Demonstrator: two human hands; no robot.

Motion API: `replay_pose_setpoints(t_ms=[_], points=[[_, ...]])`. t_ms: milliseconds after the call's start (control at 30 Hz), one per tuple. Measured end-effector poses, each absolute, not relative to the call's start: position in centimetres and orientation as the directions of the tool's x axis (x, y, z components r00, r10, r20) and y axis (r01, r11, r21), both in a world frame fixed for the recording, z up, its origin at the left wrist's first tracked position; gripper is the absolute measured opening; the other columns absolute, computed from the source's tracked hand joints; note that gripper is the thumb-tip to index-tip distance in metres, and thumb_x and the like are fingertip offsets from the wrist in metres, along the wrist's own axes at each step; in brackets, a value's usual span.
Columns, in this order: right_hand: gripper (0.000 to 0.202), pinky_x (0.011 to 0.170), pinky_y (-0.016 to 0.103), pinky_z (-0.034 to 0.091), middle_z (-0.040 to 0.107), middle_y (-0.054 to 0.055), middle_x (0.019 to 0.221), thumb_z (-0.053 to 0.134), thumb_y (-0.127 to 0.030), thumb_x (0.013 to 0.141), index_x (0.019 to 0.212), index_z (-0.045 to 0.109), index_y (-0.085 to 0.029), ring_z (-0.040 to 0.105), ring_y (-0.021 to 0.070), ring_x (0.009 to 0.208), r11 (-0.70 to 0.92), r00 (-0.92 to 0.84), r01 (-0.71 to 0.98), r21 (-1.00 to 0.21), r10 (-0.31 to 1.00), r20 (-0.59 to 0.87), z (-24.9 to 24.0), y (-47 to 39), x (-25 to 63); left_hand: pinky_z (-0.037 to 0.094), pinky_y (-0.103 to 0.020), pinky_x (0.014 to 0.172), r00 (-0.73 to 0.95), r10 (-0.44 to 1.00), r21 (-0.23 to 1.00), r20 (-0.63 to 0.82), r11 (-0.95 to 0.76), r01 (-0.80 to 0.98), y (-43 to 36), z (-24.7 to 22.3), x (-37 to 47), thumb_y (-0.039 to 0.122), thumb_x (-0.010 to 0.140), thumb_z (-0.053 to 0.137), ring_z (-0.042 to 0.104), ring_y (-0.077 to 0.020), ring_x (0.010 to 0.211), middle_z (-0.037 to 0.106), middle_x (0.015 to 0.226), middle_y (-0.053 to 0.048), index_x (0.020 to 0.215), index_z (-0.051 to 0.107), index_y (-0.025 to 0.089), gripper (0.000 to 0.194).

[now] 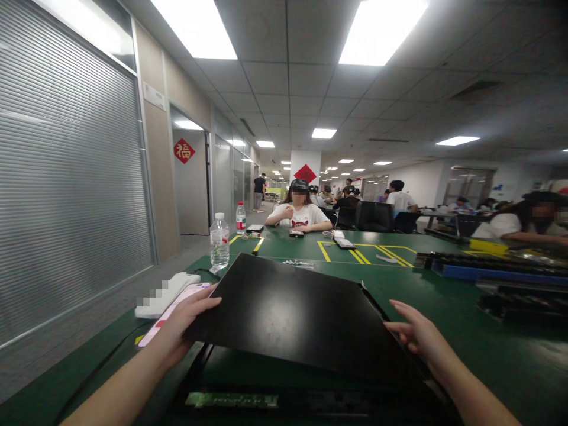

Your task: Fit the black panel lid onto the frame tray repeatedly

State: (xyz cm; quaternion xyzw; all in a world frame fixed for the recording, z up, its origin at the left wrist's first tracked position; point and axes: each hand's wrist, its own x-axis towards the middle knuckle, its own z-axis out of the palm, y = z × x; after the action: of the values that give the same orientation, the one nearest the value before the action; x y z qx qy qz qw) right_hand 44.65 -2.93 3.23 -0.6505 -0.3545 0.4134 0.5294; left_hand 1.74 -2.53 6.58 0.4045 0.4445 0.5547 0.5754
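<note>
A large black panel (288, 313) lies tilted over a black frame (328, 405), its left side raised. My left hand (189, 322) grips the panel's left edge, thumb on top and fingers underneath. At the right edge, my right hand (415, 334) has its fingers apart; one fingertip is at the edge, and whether it touches cannot be made out. A green circuit strip (233, 400) shows in the frame's near part. Beside my left hand lies a pink phone (199, 290), partly hidden, next to a white object (164, 299).
Water bottle (219, 242) and red-labelled bottle (240, 219) stand at the back left of the green table (483, 355). A person (299, 213) sits opposite, near small devices. Black and blue rails (479, 272) lie at the right. A cable (97, 367) runs along the left.
</note>
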Motion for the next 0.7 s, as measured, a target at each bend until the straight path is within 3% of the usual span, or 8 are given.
replay_pose_setpoints(t_ms=[400,700], points=[[0.054,0.037,0.014,0.017,0.069,0.008,0.063,0.048,-0.049,0.070,0.118,0.047,-0.022,0.034,0.0070,0.039,-0.168,0.466,0.047,-0.985,0.876,-0.127,3.4,-3.3,44.8,0.051,-0.029,0.068,0.010,0.999,0.963,-0.045,0.046,-0.266,-2.7,6.4,2.0,0.021,0.060,0.069,0.067,-0.0256,0.084,0.072,0.091,-0.006,0.108,0.062,0.018,0.049],[0.054,0.037,0.018,0.021,0.069,0.009,0.066,0.049,-0.045,0.069,0.116,0.049,-0.018,0.038,0.0098,0.041,-0.206,0.483,0.093,-0.974,0.865,-0.137,3.4,-3.4,44.9,0.049,-0.029,0.062,-0.007,0.994,0.968,-0.105,0.100,-0.231,-1.9,4.8,2.3,0.024,0.053,0.070,0.067,-0.0223,0.068,0.071,0.074,-0.002,0.100,0.059,0.018,0.049]])
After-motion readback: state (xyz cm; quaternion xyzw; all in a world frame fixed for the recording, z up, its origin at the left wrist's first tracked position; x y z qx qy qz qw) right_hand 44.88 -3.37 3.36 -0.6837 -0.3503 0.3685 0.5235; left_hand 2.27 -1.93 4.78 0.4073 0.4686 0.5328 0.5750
